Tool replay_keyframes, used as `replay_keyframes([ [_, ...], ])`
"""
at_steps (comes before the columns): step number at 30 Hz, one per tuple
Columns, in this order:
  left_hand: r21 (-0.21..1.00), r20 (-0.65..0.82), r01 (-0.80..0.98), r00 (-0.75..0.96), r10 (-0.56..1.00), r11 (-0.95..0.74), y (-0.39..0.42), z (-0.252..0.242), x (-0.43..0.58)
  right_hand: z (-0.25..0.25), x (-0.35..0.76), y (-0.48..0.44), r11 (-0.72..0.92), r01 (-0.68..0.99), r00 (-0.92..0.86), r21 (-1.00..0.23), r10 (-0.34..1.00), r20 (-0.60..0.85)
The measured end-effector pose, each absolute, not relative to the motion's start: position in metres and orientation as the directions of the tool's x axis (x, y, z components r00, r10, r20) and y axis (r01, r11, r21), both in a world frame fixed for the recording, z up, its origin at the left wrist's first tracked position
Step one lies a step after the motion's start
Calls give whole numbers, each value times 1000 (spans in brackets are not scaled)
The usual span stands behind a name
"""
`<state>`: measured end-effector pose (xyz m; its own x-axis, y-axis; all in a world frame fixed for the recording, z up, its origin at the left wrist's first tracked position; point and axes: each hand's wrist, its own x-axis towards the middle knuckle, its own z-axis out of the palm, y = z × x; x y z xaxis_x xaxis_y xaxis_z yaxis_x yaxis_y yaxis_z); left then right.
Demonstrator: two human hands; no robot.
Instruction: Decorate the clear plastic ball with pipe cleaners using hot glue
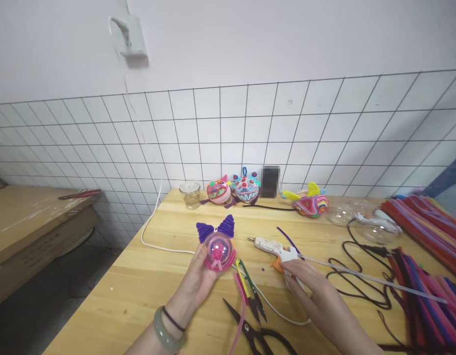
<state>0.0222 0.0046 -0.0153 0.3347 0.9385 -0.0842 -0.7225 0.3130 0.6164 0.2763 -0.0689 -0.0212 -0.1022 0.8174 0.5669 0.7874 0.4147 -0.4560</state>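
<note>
My left hand (198,285) is closed around the lower left of a clear plastic ball ornament (218,252), trimmed with pink and orange pipe cleaner and topped by two purple ears (226,227). A white hot glue gun (268,244) lies low over the table, its nozzle pointing left towards the ball. The fingers of my right hand (312,288) wrap its handle, partly hiding it. Out of its back runs a long translucent glue stick (379,282). Between my hands are yellow-green thread snips (250,292), black scissors (250,329) and a pink pipe cleaner (243,308).
Finished pipe-cleaner ornaments (246,189) and a glass cup (191,195) line the tiled wall. Clear plastic balls (341,215), a second glue gun (377,222), a tangled black cord (346,256) and pipe-cleaner bundles (431,217) occupy the right. A white cable (148,241) crosses the table.
</note>
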Motion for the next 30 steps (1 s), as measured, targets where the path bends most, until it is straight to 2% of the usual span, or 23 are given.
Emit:
replay_keyframes([
  [3, 623, -65, -714, 359, 931, 319, 5, -16, 22, -21, 273, -69, 406, 790, -103, -459, 827, 553],
  [9, 669, -123, -687, 273, 954, 283, 8, -14, 20, -19, 281, -67, 393, 791, -59, -469, 812, 581],
  [12, 659, -122, -715, 203, 972, 232, 10, -10, 18, -17, 294, -67, 287, 799, 77, -528, 822, 564],
  [15, 658, -89, -734, 143, 986, 166, 11, -5, 17, -10, 307, -69, 116, 766, 277, -632, 828, 488],
  [18, 662, -75, -736, 119, 990, 139, 12, -2, 16, 1, 314, -73, -37, 673, 463, -739, 800, 382],
  [21, 664, -79, -737, 95, 992, 123, 14, -1, 15, 9, 315, -75, -122, 553, 567, -824, 780, 265],
  [23, 669, -76, -735, 82, 994, 112, 16, -3, 14, 9, 313, -74, -120, 527, 565, -841, 789, 242],
  [25, 676, -69, -730, 70, 995, 98, 18, -4, 14, 4, 308, -71, -53, 569, 499, -820, 815, 294],
  [28, 681, -77, -726, 54, 996, 92, 19, -7, 14, -6, 292, -69, 153, 667, 257, -729, 871, 419],
  [30, 680, -95, -726, 49, 994, 100, 20, -8, 14, -9, 274, -73, 281, 688, 71, -669, 892, 447],
])
